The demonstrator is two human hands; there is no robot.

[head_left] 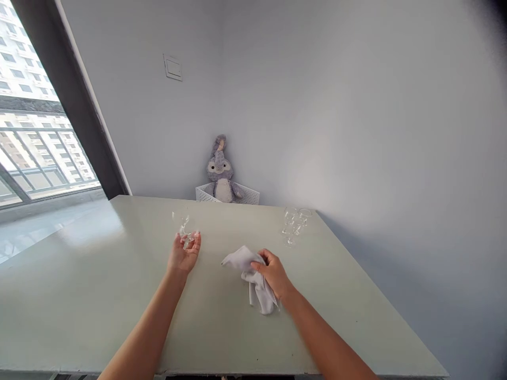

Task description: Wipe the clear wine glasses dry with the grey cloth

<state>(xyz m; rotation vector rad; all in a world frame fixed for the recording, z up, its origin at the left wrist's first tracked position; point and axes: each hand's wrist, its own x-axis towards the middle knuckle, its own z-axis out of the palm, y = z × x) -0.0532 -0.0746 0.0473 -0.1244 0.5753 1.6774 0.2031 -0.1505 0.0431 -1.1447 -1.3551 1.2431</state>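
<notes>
A clear stemmed glass [183,228] tilts slightly at the left side of the table, with its foot in the fingers of my left hand [184,256], palm turned up. The transparent rim is hard to make out. My right hand [274,273] pinches a crumpled white cloth [259,285] near the middle of the table. One corner of the cloth spreads to the left, while the rest hangs in folds below the fingers.
Several clear stemmed glasses [292,224] stand grouped at the table's back right. The pale table [222,338] meets a wall there. Behind its far edge a grey plush toy [223,187] sits in a white perforated basket [249,195]. A window is at left.
</notes>
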